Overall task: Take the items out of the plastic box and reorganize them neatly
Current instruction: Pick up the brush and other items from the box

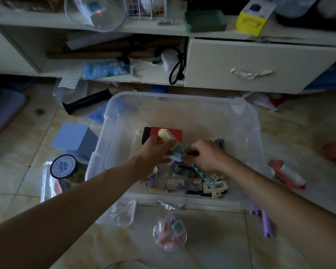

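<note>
A clear plastic box (182,100) stands on the tiled floor in front of me. Both my hands reach into it. My left hand (155,150) is shut on a cream ribbed item (166,135) that sticks up out of the fist. My right hand (204,154) is shut on a light blue dotted clip (199,170) that slants down to the right. Under the hands lies a heap of hair clips and small packets (186,183) at the box's near side. A red box (169,133) and a black item lie further in.
On the floor: a lidded jar (63,166) and a blue-grey box (76,138) to the left, a cotton-swab case (122,212) and a round clear tub of small items (170,233) near me, purple foam rollers (264,222) and a pink tool (287,175) to the right. A cabinet drawer (260,66) stands behind.
</note>
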Demonstrator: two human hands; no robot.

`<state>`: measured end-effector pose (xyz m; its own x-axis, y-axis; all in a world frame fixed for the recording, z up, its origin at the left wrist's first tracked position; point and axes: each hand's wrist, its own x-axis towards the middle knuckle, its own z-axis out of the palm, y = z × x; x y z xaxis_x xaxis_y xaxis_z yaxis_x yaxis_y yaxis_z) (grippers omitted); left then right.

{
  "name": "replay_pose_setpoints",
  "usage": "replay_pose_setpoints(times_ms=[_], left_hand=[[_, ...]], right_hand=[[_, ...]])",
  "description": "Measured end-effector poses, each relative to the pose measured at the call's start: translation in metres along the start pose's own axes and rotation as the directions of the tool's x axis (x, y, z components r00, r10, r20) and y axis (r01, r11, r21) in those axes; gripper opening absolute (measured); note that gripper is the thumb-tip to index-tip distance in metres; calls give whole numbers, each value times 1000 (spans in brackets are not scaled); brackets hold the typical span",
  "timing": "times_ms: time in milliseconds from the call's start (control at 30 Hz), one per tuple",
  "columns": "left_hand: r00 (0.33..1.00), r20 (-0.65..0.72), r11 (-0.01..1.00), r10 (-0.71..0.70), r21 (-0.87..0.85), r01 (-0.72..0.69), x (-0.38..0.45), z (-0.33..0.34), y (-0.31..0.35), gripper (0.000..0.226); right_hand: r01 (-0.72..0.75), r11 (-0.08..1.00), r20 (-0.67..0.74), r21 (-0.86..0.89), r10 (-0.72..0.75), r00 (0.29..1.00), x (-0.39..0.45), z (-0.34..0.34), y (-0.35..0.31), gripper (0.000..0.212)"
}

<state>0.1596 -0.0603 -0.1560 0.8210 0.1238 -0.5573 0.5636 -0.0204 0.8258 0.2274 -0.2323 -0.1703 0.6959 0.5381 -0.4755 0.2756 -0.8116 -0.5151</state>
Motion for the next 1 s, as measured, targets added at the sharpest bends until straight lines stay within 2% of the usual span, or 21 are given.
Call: replay_pose_setpoints(times_ms=[100,167,300,367,433,500,567,667,800,867,933,1000], left_hand=[[996,-84,978,-32,-208,14,-4,6,12,9],[995,-97,962,-39,-274,11,-5,11,21,6],[997,-65,976,42,-211,-55,-10,35,44,30],[994,5,985,112,-131,-110,-18,52,53,28],[982,61,982,177,58,-181,-23,68,55,25],[963,108,895,246,357,-268,-25,80,52,20],[947,143,771,287,553,-317,-25,88,49,20],[951,175,664,256,683,-305,-24,95,40,19],[969,169,597,178,765,-243,-15,99,23,22],[971,177,565,163,790,-239,-12,103,17,24],[974,178,534,140,815,-226,-11,108,13,26],[981,162,469,105,862,-193,-11,112,11,28]], right_hand=[[36,996,-69,84,-30,997,-16,-4,-12,21],[38,993,-162,107,-20,987,-28,-9,-16,21],[31,988,-352,152,25,936,-53,-33,-13,21],[48,988,-416,147,18,909,-67,-54,-7,18],[46,990,-480,137,26,877,-83,-82,3,15],[14,986,-538,168,80,839,-101,-116,25,17],[-50,973,-577,225,175,798,-117,-146,59,22],[-300,913,-519,275,404,754,-129,-150,124,25],[-592,782,-354,197,620,700,-135,-75,186,34],[-659,732,-294,174,677,675,-140,-32,200,27],[-699,668,-225,255,744,629,-147,2,206,12],[-730,589,-188,348,806,561,-155,25,214,10]])
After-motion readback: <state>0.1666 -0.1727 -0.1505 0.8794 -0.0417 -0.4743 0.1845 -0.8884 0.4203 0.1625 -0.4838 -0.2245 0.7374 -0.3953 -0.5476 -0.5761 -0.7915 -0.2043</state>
